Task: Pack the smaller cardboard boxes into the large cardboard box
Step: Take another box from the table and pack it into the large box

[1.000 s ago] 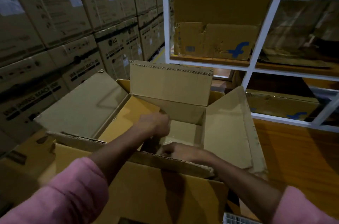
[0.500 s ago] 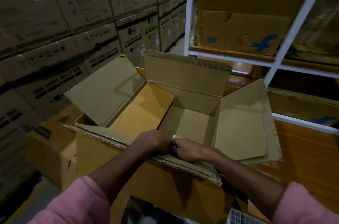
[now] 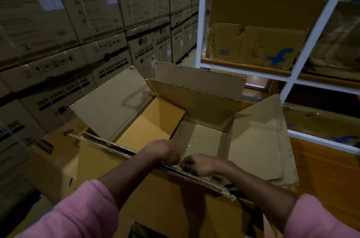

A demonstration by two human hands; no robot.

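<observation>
The large cardboard box point(image 3: 259, 140) stands open in front of me, its four flaps spread outward and its taped floor visible. A yellow-brown cardboard piece point(image 3: 150, 120) leans inside against its left wall. My left hand point(image 3: 165, 152) and my right hand point(image 3: 202, 163) sit side by side on the near flap point(image 3: 101, 145), fingers curled over its corrugated edge. Smaller cardboard boxes with a blue logo point(image 3: 253, 46) rest on the white shelf behind the box.
Tall stacks of washing machine cartons point(image 3: 64, 46) wall off the left side. A white shelf frame point(image 3: 303, 50) with an orange board stands at the right and back. Another brown carton point(image 3: 56, 152) sits low at the left of the large box.
Both hands have come up out of the box interior and closed onto the near flap's edge. My view has shifted slightly left and up.
</observation>
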